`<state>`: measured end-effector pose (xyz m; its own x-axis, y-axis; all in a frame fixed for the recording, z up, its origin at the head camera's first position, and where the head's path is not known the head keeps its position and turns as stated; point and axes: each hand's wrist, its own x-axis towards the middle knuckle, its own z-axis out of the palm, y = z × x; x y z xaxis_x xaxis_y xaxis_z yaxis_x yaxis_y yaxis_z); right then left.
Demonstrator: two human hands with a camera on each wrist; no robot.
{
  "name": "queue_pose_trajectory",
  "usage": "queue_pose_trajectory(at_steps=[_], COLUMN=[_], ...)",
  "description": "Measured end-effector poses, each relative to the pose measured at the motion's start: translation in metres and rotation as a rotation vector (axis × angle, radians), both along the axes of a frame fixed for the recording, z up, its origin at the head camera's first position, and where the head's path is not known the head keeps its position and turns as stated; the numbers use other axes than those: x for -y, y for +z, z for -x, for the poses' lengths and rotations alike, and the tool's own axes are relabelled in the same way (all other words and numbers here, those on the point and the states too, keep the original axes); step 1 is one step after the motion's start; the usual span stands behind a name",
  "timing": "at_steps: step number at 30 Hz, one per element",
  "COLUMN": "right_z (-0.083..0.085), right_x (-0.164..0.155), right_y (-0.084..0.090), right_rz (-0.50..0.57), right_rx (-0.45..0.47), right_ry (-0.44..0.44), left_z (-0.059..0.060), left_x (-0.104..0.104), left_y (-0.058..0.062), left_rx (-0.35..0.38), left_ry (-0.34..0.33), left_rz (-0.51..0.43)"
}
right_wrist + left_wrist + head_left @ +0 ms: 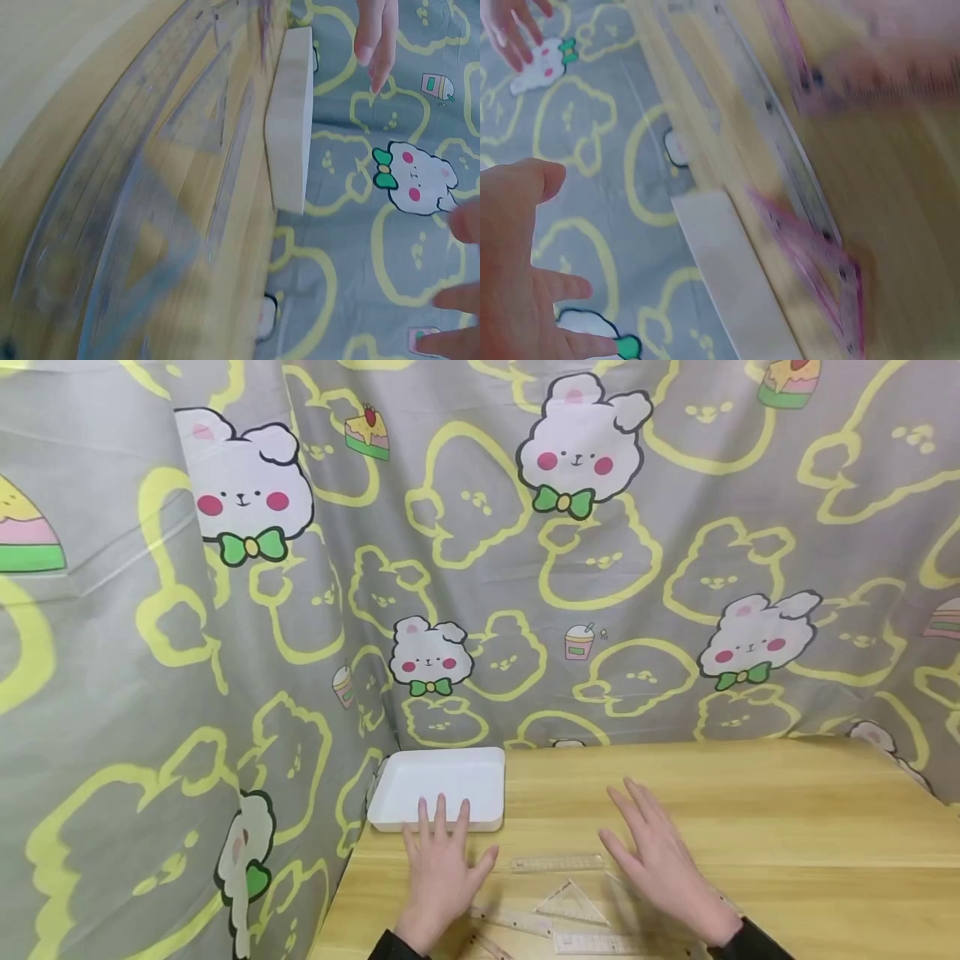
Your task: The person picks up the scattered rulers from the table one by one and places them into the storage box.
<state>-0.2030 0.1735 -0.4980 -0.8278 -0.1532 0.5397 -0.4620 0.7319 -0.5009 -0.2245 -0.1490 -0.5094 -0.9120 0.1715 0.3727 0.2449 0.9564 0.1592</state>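
Observation:
My left hand [441,872] hovers over the table with its fingers spread, just in front of a white tray [491,814] that it partly overlaps in the head view. To the right, my right hand [663,868] is held out with straight fingers, and nothing is in it. Between and below the hands lie clear rulers, among them a short ruler [557,863] and another ruler [600,943], with a clear set square [570,916] in the middle. A pink-edged set square [850,300] shows in the left wrist view. A blue-edged set square [154,281] appears blurred in the right wrist view.
The wooden table [750,802] meets a grey curtain [487,585] with rabbit prints at its back. More of that curtain hangs along the left side. The tray stands at the table's back left corner.

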Motion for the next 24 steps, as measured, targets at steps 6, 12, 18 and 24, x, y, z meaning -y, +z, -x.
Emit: queue_pose_trajectory(at_steps=[6, 12, 18, 24], right_z=[0.015, 0.03, 0.043, 0.056], right_x=[0.03, 0.067, 0.108, 0.144], right_y=[0.002, 0.009, 0.015, 0.018], right_rz=[0.154, 0.173, 0.205, 0.25], right_rx=[0.042, 0.129, 0.232, 0.288], right_ry=[0.02, 0.086, 0.158, 0.201], left_z=[0.021, 0.052, 0.075, 0.089], left_x=[0.026, 0.069, 0.1, 0.119], left_y=[0.0, 0.001, -0.001, -0.006], left_rx=[-0.04, -0.012, 0.004, -0.084], left_ry=[0.047, 0.08, 0.017, -0.009], left_rz=[0.009, -0.067, -0.235, -0.297])
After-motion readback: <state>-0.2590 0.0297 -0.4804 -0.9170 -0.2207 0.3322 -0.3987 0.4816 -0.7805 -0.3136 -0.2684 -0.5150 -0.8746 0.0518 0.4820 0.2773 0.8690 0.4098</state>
